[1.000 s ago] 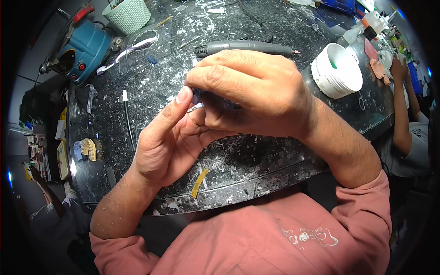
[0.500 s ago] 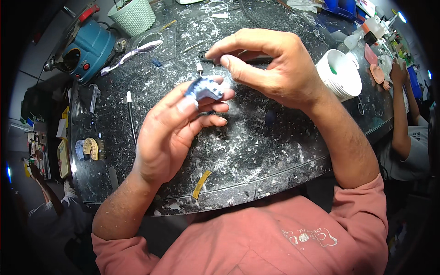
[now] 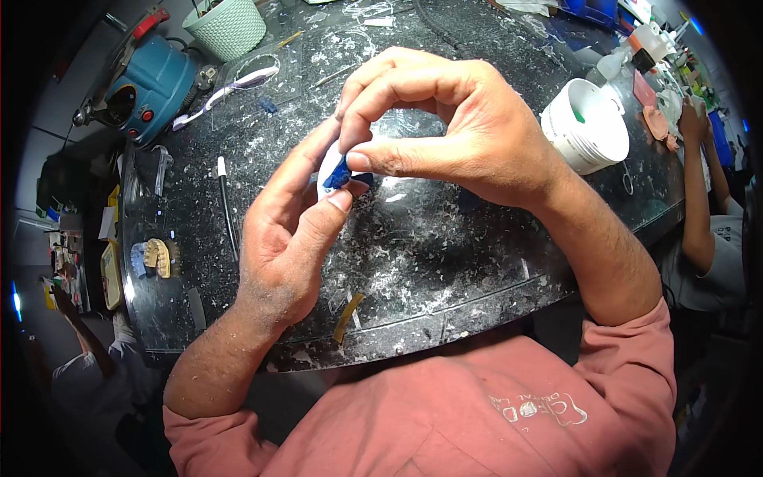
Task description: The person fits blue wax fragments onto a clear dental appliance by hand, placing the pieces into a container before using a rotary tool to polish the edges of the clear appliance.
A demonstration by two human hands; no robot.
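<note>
Blue-white piece: small, held above black table w/ white specks
L hand: thumb & fingers clamped on piece
R hand: thumb & fingertip pinching its upper edge
White bucket: on table, R of R hand

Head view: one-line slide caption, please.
Left hand and right hand hold a small blue piece above a white-speckled black bench.

Both hands pinch a blue piece; a white tub stands nearby.
</note>
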